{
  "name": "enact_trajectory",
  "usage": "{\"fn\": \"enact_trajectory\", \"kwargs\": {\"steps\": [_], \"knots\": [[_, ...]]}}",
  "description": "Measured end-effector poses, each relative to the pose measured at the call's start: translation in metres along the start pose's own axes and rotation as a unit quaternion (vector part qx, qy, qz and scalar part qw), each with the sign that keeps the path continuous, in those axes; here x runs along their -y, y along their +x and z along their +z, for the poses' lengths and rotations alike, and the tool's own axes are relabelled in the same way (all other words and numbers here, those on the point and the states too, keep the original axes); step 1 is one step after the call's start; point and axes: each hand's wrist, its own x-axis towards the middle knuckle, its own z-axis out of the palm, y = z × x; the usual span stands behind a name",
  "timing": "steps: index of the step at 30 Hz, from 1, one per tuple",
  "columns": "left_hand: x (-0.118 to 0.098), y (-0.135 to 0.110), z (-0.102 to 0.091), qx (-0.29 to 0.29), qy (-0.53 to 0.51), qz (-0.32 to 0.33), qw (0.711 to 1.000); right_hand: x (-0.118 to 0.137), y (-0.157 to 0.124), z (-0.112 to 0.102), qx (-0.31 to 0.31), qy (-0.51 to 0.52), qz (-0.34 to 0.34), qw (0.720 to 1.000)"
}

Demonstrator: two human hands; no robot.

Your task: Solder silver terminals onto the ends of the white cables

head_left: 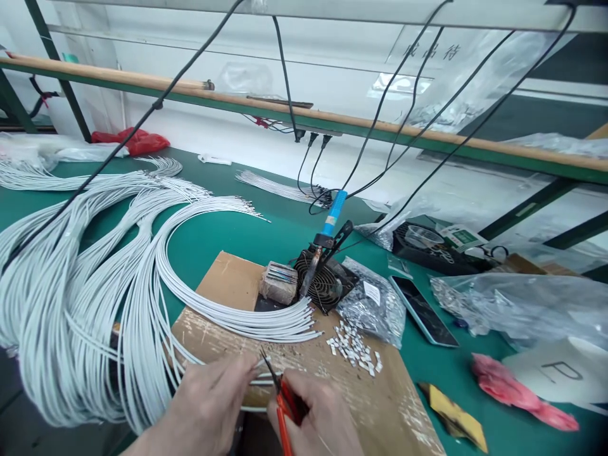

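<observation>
My left hand [209, 396] is closed in a pinch on a white cable at the lower middle, above a cardboard sheet [394, 392]. My right hand [320, 411] grips red-handled pliers [284, 415]. Their narrow dark jaws point up and left, close to the fingertips of my left hand and the cable end. Several more white cables pass beneath both hands. A thick bundle of white cables [247, 320] curves across the cardboard from the left, its ends lying just beyond my hands. Small white pieces [354, 347] are scattered to the right of the bundle ends.
A soldering iron with a blue handle [335, 212] leans over a small black fan [325, 285], beside a worn block [279, 283]. A bag [375, 301], phone [422, 310], yellow sponge [453, 415] and pink cloth [520, 389] lie rightward. Black cords hang from above; cable heaps [95, 272] fill the left.
</observation>
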Motion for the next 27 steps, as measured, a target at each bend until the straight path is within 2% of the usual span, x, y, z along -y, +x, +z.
{"fn": "enact_trajectory", "kwargs": {"steps": [2, 4, 5, 7, 9, 11, 13, 16, 17, 19, 20, 21, 22, 24, 25, 26, 27], "knots": [[-0.007, 0.007, -0.007, 0.045, -0.019, -0.052, 0.997, -0.001, 0.001, 0.001, 0.0, 0.0, -0.007, 1.0], [-0.014, 0.015, -0.015, 0.09, -0.097, -0.144, 0.981, -0.002, 0.002, 0.004, 0.002, 0.007, -0.019, 1.0], [-0.016, 0.019, -0.018, 0.108, -0.163, -0.202, 0.96, -0.002, 0.002, 0.006, 0.003, 0.012, -0.026, 1.0], [-0.013, 0.024, -0.024, 0.137, -0.301, -0.297, 0.896, -0.003, 0.002, 0.011, 0.003, 0.023, -0.04, 0.999], [-0.005, 0.027, -0.027, 0.165, -0.382, -0.356, 0.837, -0.002, 0.002, 0.016, 0.001, 0.033, -0.051, 0.998], [0.004, 0.028, -0.029, 0.19, -0.404, -0.381, 0.809, -0.001, 0.003, 0.02, -0.003, 0.039, -0.059, 0.997], [0.01, 0.03, -0.031, 0.207, -0.407, -0.39, 0.8, 0.0, 0.005, 0.022, -0.008, 0.043, -0.062, 0.997], [0.008, 0.03, -0.031, 0.191, -0.401, -0.381, 0.811, 0.001, 0.007, 0.024, -0.008, 0.047, -0.05, 0.998], [0.005, 0.029, -0.03, 0.171, -0.387, -0.365, 0.83, 0.001, 0.008, 0.024, -0.005, 0.048, -0.043, 0.998], [-0.001, 0.024, -0.027, 0.119, -0.315, -0.308, 0.89, 0.001, 0.007, 0.023, 0.004, 0.051, -0.025, 0.998], [-0.003, 0.02, -0.024, 0.097, -0.229, -0.251, 0.936, 0.001, 0.007, 0.022, 0.009, 0.052, -0.016, 0.998], [-0.004, 0.016, -0.022, 0.084, -0.139, -0.195, 0.967, 0.002, 0.006, 0.021, 0.013, 0.052, -0.009, 0.999], [-0.004, 0.012, -0.02, 0.088, -0.056, -0.133, 0.986, 0.002, 0.006, 0.019, 0.017, 0.052, -0.002, 0.998], [-0.004, 0.005, -0.017, 0.092, 0.072, -0.018, 0.993, 0.003, 0.005, 0.017, 0.026, 0.053, 0.008, 0.998], [-0.004, 0.003, -0.017, 0.094, 0.107, 0.017, 0.99, 0.003, 0.005, 0.016, 0.03, 0.054, 0.012, 0.998], [-0.005, 0.003, -0.017, 0.096, 0.12, 0.027, 0.988, 0.003, 0.005, 0.015, 0.034, 0.056, 0.015, 0.998], [-0.007, 0.004, -0.019, 0.101, 0.108, 0.009, 0.989, 0.003, 0.005, 0.015, 0.038, 0.059, 0.018, 0.997]]}}
